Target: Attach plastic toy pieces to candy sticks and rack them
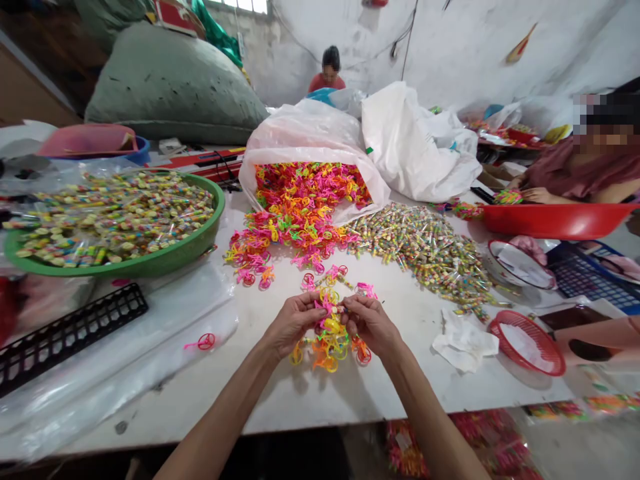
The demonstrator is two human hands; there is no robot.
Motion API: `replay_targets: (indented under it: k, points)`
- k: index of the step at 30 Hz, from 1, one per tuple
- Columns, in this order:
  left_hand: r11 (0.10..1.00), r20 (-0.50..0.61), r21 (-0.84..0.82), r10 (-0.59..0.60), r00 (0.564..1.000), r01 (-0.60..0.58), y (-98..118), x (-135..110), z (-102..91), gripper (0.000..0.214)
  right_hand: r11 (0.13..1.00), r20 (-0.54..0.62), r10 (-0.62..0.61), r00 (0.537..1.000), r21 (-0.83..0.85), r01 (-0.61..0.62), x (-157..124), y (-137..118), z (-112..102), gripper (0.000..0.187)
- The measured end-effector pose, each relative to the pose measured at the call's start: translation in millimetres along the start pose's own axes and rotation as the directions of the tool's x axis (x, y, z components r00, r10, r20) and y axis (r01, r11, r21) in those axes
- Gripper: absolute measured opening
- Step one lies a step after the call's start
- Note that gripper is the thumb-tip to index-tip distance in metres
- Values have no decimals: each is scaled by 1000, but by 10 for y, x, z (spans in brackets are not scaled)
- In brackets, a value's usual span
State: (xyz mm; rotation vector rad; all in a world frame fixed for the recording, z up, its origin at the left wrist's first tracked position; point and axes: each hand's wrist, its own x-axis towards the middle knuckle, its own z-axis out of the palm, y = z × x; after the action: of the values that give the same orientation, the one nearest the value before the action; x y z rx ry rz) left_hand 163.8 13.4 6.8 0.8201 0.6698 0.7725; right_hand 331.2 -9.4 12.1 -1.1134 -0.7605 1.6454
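My left hand (295,323) is closed, its thumb and fingertips pinching a pink plastic toy (326,304). Close beside it, my right hand (371,321) is closed too, with a small multicoloured piece at its fingertips that looks like a wrapped candy roll; the fingers hide most of it. Beneath both hands lies a cluster of yellow and orange plastic toys (327,353) with ring-shaped parts. Just beyond the hands, a few pink toys (336,272) are scattered on the white table (280,407).
An open white sack (310,127) spills pink and orange toys. To its right is a heap of wrapped candy rolls (425,243). A green basin (200,250) of candy stands left, above plastic sheets (165,333). A red basket (557,360) sits right. Two other people sit beyond.
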Motion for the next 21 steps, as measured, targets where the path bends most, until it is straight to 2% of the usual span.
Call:
replay_targets:
  k: [5, 9, 12, 15, 18, 21]
  points:
    - [1000, -26, 3, -17, 1000, 17, -87, -61, 10, 26, 1000, -15, 14, 1000, 3, -14, -71, 98, -6, 23]
    - [994, -47, 99, -41, 998, 46, -123, -112, 23, 29, 984, -16, -86, 996, -157, 83, -180, 105, 11, 24]
    - [985, -70, 169, -12, 997, 24, -132, -139, 50, 34, 953, -32, -170, 985, -261, 156, -250, 106, 31, 24]
    - [984, -73, 177, 9, 997, 4, -126, -145, 80, 34, 959, -54, -170, 984, -239, 153, -275, 116, 20, 26]
    - [987, -50, 158, -20, 999, 27, -119, -122, 98, 32, 978, -52, -136, 989, -169, 125, -265, 118, -19, 26]
    - [980, -33, 198, -15, 999, 21, -142, -59, 112, 29, 969, -57, -147, 987, -208, 132, -240, 133, -43, 25]
